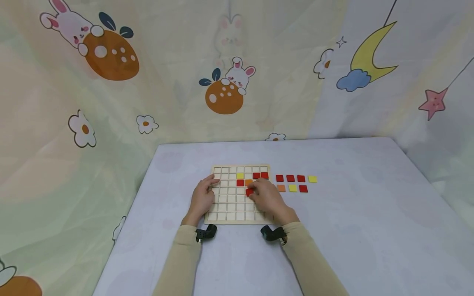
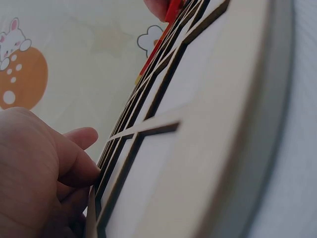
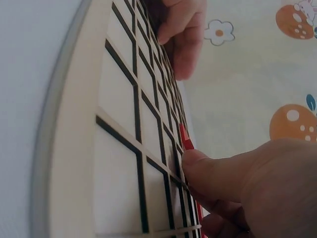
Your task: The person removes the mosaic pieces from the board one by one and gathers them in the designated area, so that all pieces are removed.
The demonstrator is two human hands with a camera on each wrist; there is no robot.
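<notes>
A pale wooden grid board (image 1: 231,196) lies on the table. My right hand (image 1: 268,198) is over its right half and pinches a red square tile (image 1: 249,192) between thumb and fingers. The same red tile (image 3: 185,136) shows at the fingertips in the right wrist view. Beside it in the grid sit an orange tile (image 1: 248,182) and a red tile (image 1: 240,183), with a yellow tile (image 1: 240,175) behind. Two more red tiles (image 1: 260,175) fill cells at the back right. My left hand (image 1: 202,196) rests on the board's left edge with loosely bent fingers, holding no tile.
Right of the board, loose tiles lie in two rows: several red tiles (image 1: 290,178), two yellow tiles (image 1: 312,179) and an orange tile (image 1: 281,188). They stand on a pale cloth-covered table (image 1: 370,230). A printed curtain (image 1: 177,82) hangs behind.
</notes>
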